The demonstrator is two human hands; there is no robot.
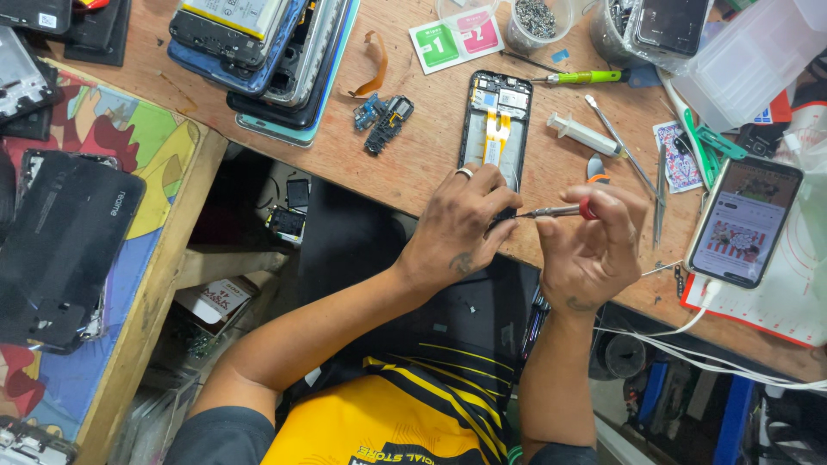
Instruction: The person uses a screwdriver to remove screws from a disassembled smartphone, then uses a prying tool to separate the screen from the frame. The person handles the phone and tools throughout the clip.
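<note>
Nearest the camera, the person's yellow-and-black striped shirt (405, 413) fills the lower middle, with both bare forearms reaching up from it to the front edge of the wooden tabletop (431, 146).

The left hand (461, 226) sits right at that edge, fingers (495, 185) curled down and clamped on the near end of an opened phone frame (495, 120), which lies lengthwise on the tabletop with its bottom end at the rim. The right hand (586, 245) hangs just off the edge, fingers pinched shut around a small precision screwdriver (560, 210) with a red collar; its tip points left and meets the phone frame's near end under the left fingers.

Room is tight. Just right of the hands lie a syringe (584, 135), tweezers (659, 202) and a lit smartphone (745, 221) on a white cable (689, 344). Left of the frame, loose small phone parts (383, 116) sit near a stack of dismantled phones (263, 52). Beyond the frame lie a green-handled screwdriver (581, 77) and a cup of screws (536, 21). Far left, a lower painted bench (164, 146) carries a black phone back cover (65, 241).
</note>
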